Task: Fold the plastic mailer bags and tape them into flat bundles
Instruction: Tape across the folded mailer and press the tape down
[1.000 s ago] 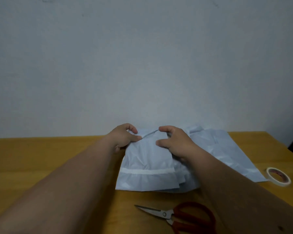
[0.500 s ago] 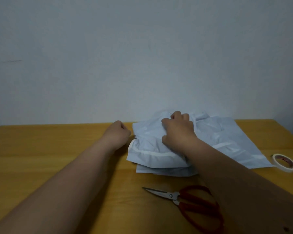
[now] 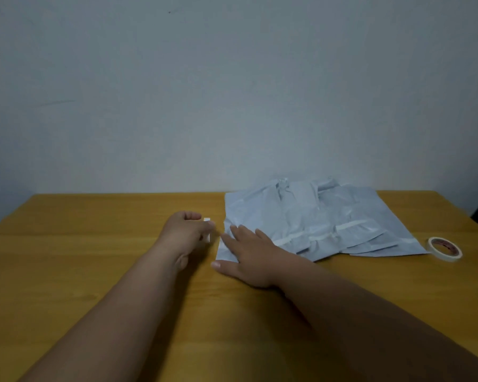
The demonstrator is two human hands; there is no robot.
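Note:
A pile of pale grey plastic mailer bags [image 3: 315, 219] lies on the wooden table [image 3: 94, 244], folded over with white adhesive strips showing. My right hand [image 3: 246, 255] lies flat with spread fingers on the pile's near left corner, pressing it down. Just left of the pile, my left hand [image 3: 186, 230] pinches a small white strip of tape [image 3: 207, 230] between thumb and fingers. A roll of white tape [image 3: 445, 248] lies on the table to the right of the bags.
A plain grey wall stands directly behind the table's far edge. The table's right edge runs near the tape roll, with a dark gap beyond it. The scissors are out of view.
The view has shifted, and the scissors left the frame. My right hand went from gripping the pile's top to pressing its left corner flat. My left hand now pinches a tape strip.

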